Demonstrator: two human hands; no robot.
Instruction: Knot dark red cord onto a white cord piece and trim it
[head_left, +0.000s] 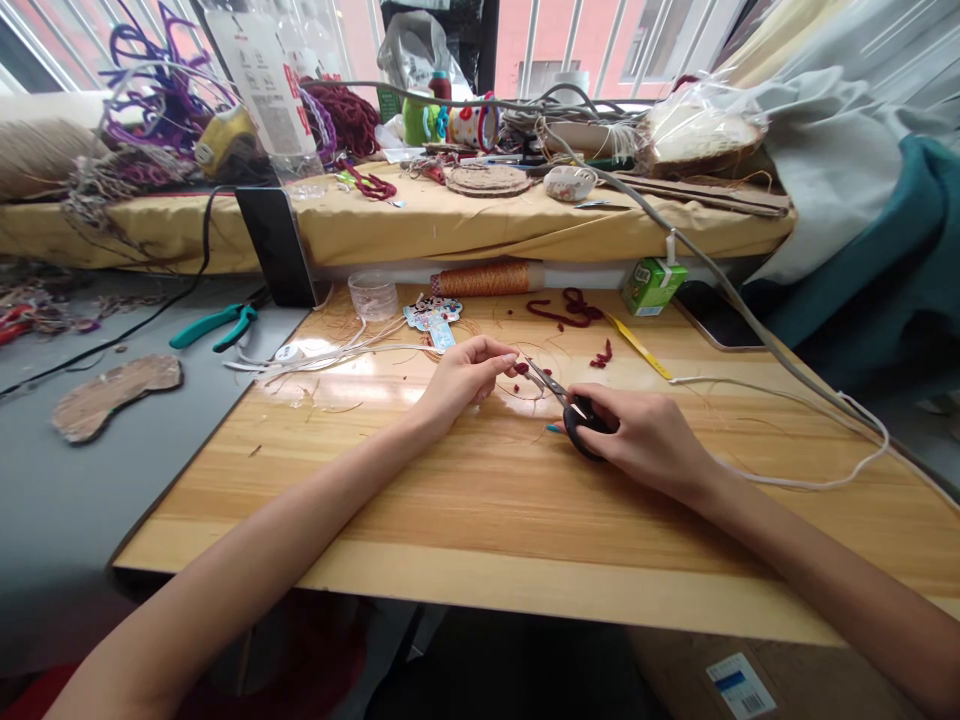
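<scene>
My left hand is closed in a pinch over the middle of the wooden table, with a small dark red yarn piece at its fingertips. My right hand grips the black-handled scissors. Their blades are slightly parted and point up and left, close beside the red piece. Tiny red bits lie under the blades. Farther back are a small red yarn cluster and a looped dark red cord. A yellow strip lies to the right of them.
Behind my hands stand a clear round container, an orange thread spool and a green drink carton. Teal-handled pliers and a cardboard piece lie at left. A white cord curves near my right forearm. A cluttered ledge runs behind.
</scene>
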